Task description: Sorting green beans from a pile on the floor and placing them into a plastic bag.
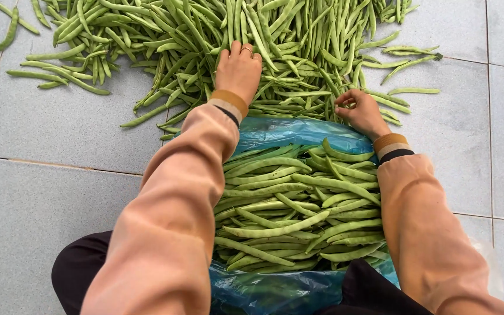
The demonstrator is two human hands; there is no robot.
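Observation:
A wide heap of long green beans (298,41) lies spread over the grey tiled floor. My left hand (238,69) reaches into the near edge of the heap, fingers down among the pods, a ring on one finger. My right hand (361,111) sits at the heap's right near edge with its fingers curled on a few pods. Between my arms an open blue plastic bag (298,133) holds a stack of green beans (298,216) laid crosswise. Both arms wear peach sleeves with tan cuffs.
Grey floor tiles (48,175) with grout lines surround the heap. Stray pods (8,32) lie at the far left and a few more stray pods (412,90) at the right. My dark-trousered knee (80,268) rests at the lower left.

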